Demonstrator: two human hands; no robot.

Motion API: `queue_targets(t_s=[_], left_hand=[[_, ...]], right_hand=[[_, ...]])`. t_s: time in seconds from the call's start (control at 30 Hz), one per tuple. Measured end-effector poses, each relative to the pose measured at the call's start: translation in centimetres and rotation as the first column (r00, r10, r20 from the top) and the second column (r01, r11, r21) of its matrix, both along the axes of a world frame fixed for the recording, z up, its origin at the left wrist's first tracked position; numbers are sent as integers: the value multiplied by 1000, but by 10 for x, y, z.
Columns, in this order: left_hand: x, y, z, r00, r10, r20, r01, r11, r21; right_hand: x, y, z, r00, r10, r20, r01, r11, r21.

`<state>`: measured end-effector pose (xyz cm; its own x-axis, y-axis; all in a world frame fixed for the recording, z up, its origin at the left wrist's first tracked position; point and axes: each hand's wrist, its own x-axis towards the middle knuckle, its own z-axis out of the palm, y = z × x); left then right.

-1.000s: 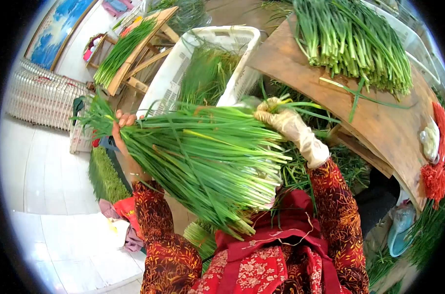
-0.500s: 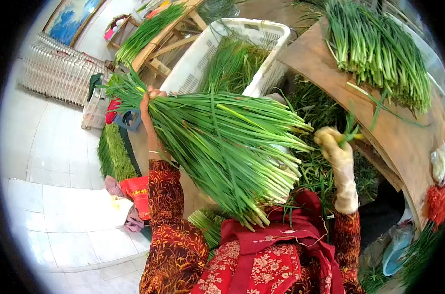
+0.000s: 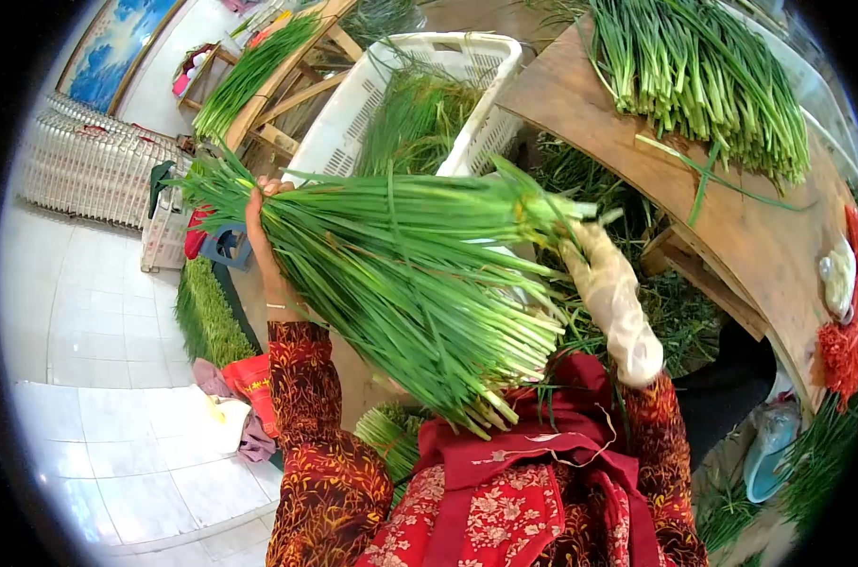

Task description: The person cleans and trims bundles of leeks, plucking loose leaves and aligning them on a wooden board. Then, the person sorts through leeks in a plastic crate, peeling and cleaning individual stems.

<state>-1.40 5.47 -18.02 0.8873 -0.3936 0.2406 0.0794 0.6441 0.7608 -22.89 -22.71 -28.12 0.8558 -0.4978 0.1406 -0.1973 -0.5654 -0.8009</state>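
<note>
My left hand (image 3: 266,200) is closed around the leafy end of a big bunch of green chives (image 3: 410,274), which fans out across my front toward the right. My right hand (image 3: 594,260), in a pale, wrinkled glove, is at the upper pale stalk ends of that bunch. Its fingers are closed on a few stalks there, partly hidden and slightly blurred. Below the bunch, a red floral apron (image 3: 505,510) covers my lap.
A white plastic crate (image 3: 344,118) holding loose greens stands ahead. To the right, a wooden board (image 3: 561,90) carries a large pile of chives (image 3: 712,85), with red ties (image 3: 840,364) at its edge. More chives (image 3: 212,312) lie on the left, near a blue stool (image 3: 229,248).
My right hand has moved left and up, from beside the bunch holding a few leaf scraps, onto the upper stalk ends. My left hand keeps its hold; the view has shifted slightly.
</note>
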Motion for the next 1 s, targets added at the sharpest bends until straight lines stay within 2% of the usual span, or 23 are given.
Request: queue_targets(t_s=[0.07, 0.13, 0.2, 0.27, 0.33, 0.47, 0.53, 0.6, 0.67, 0.7, 0.73, 0.8, 0.83, 0.87, 0.9, 0.93, 0.97, 1.0], left_hand=[[-4, -5, 5, 999, -46, 10, 46, 999, -20], [-10, -12, 9, 998, -39, -40, 38, 999, -38], [-13, -17, 11, 999, -23, -24, 23, 1000, 3], [-9, -16, 9, 999, 16, -42, -15, 999, 29], [-10, -17, 10, 999, 17, -42, -15, 999, 46], [-19, -29, 19, 992, 91, -87, -85, 993, 77], [-21, -29, 22, 991, 69, -111, -58, 993, 98], [-12, -29, 17, 984, 140, -112, -131, 988, 79], [-6, -24, 14, 989, 117, -87, -110, 990, 84], [-4, -23, 13, 988, 122, -91, -115, 990, 82], [-4, -24, 13, 987, 127, -96, -120, 990, 80], [-11, -22, 16, 984, 109, -141, -91, 987, 131], [-14, -23, 18, 978, 95, -185, -60, 981, 185], [-14, -26, 19, 979, 91, -184, -56, 981, 186], [-15, -30, 19, 973, 160, -167, -129, 975, 183], [-15, -32, 20, 962, 229, -149, -202, 963, 178], [-14, -31, 19, 962, 229, -146, -202, 963, 178], [-13, -28, 17, 972, 199, -125, -174, 967, 185]], right_hand=[[20, -11, 9, 985, 153, 76, -169, 937, 306], [38, -17, -2, 984, 154, 86, -173, 942, 286], [51, -13, 3, 955, 270, 119, -294, 900, 322], [59, -6, 15, 949, 300, 99, -316, 898, 307], [75, -3, 11, 904, 419, 86, -419, 827, 375], [83, 1, 22, 888, 451, 84, -437, 775, 457], [81, -2, 32, 895, 436, -92, -386, 862, 329], [82, -4, 33, 889, 433, -146, -380, 878, 290], [77, -9, 35, 936, 347, -55, -298, 867, 399], [78, -10, 19, 954, 284, 94, -294, 834, 468], [76, -12, 22, 955, 282, 92, -292, 836, 466], [71, -16, 31, 925, 378, 44, -273, 578, 769], [69, -10, 33, 910, 379, 168, -396, 677, 620], [67, -6, 42, 901, 431, 48, -365, 696, 619], [69, 2, 45, 915, 403, -3, -373, 849, 374], [69, 9, 45, 931, 362, -42, -357, 929, 98], [72, 15, 33, 945, 323, 50, -312, 936, -161], [75, 15, 26, 945, 322, 52, -310, 937, -161]])
